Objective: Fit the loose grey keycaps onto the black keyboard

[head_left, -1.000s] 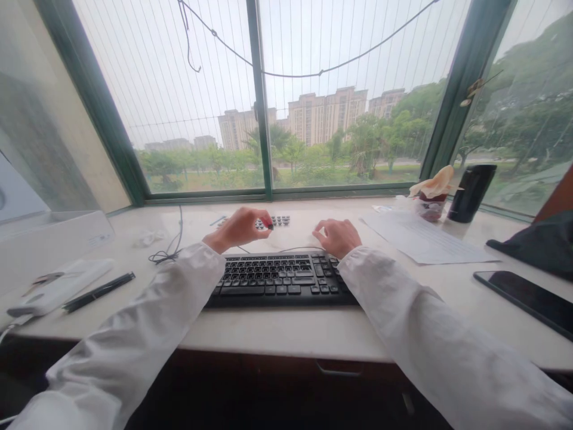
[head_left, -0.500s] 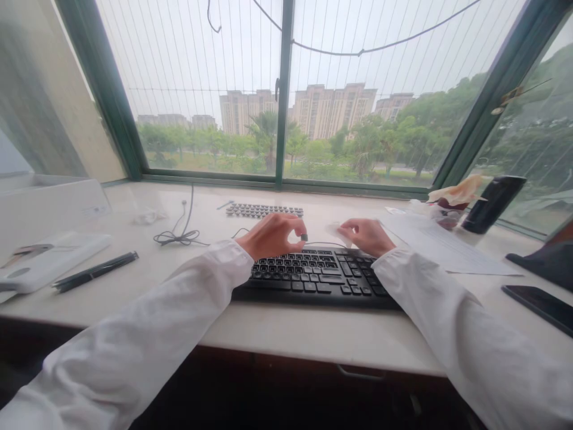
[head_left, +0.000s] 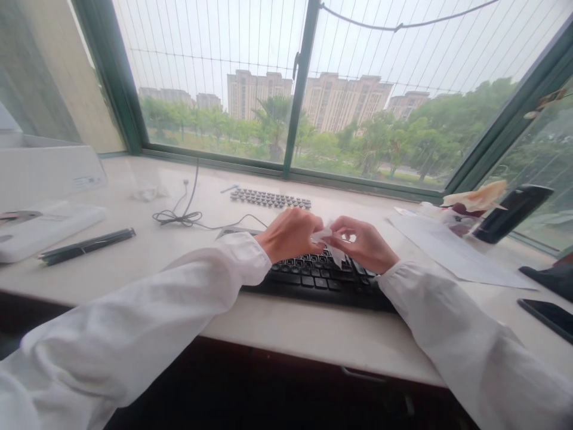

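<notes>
My left hand (head_left: 292,234) is closed above the black keyboard (head_left: 313,291), its fingertips pinched together. The small dark keycap seen in it a moment ago is now hidden by the fingers and the wipe. My right hand (head_left: 367,245) pinches a thin white wipe (head_left: 335,254), one end of which hangs down over the keys. Both sets of fingertips meet at the wipe. Some of the keyboard's upper rows show bare sockets without caps. Behind my hands, several loose keycaps (head_left: 271,198) lie in rows on the white tabletop.
On the left are a black pen-like stick (head_left: 87,246), a white box (head_left: 49,170) and a coiled cable (head_left: 178,216). Paper sheets (head_left: 452,251), a dark upright case (head_left: 513,213) and a phone (head_left: 548,316) lie to the right. A window (head_left: 286,171) borders the back.
My hands have come together, with the left fingers and their keycap brought to the wipe in the right hand. The view has tilted slightly.
</notes>
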The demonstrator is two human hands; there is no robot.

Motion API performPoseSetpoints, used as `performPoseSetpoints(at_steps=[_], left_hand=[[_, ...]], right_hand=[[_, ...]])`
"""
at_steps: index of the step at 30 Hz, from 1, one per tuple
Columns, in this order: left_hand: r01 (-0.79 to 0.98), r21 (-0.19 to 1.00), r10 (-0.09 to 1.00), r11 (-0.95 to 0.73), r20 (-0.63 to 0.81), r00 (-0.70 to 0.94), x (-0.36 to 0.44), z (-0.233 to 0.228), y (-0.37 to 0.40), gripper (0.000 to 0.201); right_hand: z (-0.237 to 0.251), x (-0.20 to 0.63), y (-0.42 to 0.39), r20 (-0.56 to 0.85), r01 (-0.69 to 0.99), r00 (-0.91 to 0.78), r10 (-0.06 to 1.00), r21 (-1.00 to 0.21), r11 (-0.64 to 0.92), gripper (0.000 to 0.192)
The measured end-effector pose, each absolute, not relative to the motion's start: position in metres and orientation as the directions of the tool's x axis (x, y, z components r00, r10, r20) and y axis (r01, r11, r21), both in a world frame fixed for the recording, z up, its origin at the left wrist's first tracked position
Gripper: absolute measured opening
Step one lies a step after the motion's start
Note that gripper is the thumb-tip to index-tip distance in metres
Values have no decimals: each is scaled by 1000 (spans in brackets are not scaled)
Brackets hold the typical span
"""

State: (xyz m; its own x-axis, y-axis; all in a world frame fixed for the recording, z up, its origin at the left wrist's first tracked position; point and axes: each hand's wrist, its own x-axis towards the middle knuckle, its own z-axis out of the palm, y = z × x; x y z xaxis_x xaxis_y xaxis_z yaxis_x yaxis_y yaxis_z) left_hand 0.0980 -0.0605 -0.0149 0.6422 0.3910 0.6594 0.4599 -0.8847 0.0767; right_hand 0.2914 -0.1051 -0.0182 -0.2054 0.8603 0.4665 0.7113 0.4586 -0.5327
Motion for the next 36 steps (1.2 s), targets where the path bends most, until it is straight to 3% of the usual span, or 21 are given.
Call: performPoseSetpoints(at_steps=[8, 12, 18, 25, 31, 36], left_hand=[[512, -16, 352, -859, 707, 613, 97, -11, -67, 16], [512, 10, 358, -859, 726, 587, 97, -12, -67, 16], [472, 80, 348, -878, 783, 516, 94, -7, -67, 16], [449, 71, 314, -891, 810, 496, 92, -6, -68, 15], [464, 67, 316, -883, 817, 483, 92, -6, -68, 20], [485, 29, 295, -874, 824, 484, 92, -9, -68, 23]], right_hand=[[-20, 281, -112, 440, 616, -65, 896, -689, 383, 34], [-18, 281, -112, 427, 540, -46, 903, -750, 382, 37], [-11, 290, -107, 270, 243, -22, 963, -932, 267, 54], [-8, 300, -101, 202, 106, 102, 974, -976, 192, 52], [-7, 293, -108, 132, 114, -88, 987, -983, 142, 44], [-9, 290, -113, 159, 238, -222, 962, -948, 212, 45]])
